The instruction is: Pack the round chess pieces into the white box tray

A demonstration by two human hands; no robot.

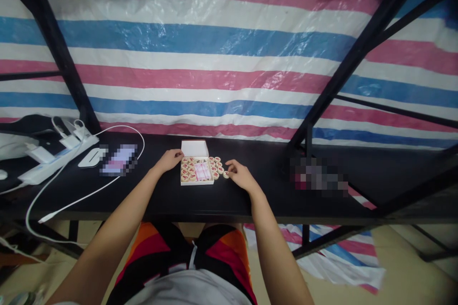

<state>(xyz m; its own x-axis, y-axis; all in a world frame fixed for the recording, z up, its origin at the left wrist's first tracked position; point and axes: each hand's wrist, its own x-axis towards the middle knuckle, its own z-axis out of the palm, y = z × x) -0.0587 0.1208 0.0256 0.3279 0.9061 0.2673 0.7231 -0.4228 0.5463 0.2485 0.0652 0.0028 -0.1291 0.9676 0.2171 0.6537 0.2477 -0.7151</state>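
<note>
A small white box stands on the black tabletop with its lid raised at the back. Round Chinese chess pieces with red characters fill its left part. On the right inside lies a pink-and-white checked sheet, and a few dark-marked pieces show behind it. My left hand has its fingers closed at the box's back left corner. Loose red-marked pieces lie against the box's right side. At their right end, my right hand has curled fingers on one Chinese chess piece.
To the left are a blurred phone, a white flat device, a power strip with chargers, and a white cable. A blurred item lies at the right. Black metal posts and a striped plastic sheet border the table.
</note>
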